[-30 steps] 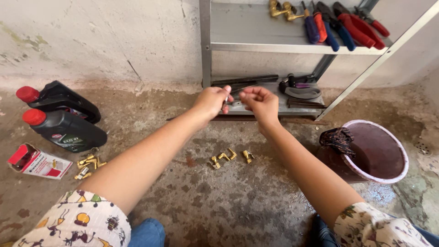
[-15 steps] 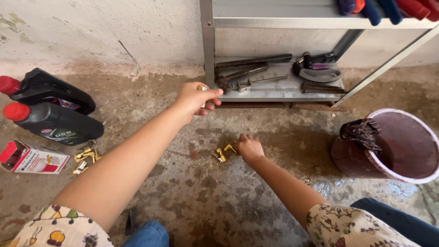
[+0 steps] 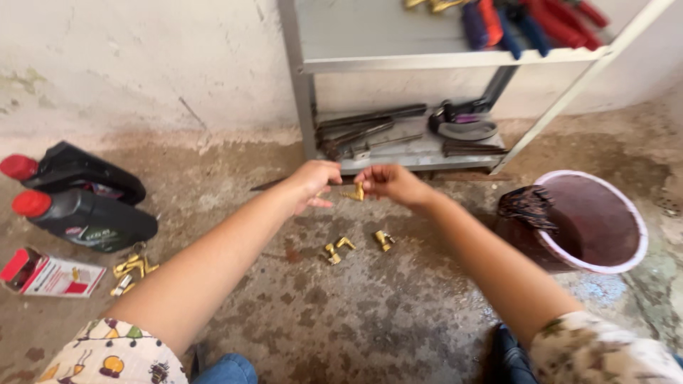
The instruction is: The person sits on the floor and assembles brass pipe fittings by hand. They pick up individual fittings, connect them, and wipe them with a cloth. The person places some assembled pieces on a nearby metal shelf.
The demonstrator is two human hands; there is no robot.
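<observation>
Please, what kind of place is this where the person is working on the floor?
Probably a home workshop or garage corner. A grey metal shelf holds pliers and other hand tools, dark oil bottles lie on the rough concrete floor, and both hands hold a brass fitting.

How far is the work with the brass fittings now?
Done: cannot tell. In hand: the left hand and right hand hold one brass fitting between them. Left: three loose fittings lie on the floor, and another brass pile by the black bottles.

top-shelf tools (image 3: 526, 18): cut by frame edge | brass fitting (image 3: 353, 192): blurred, partly finger-hidden
</observation>
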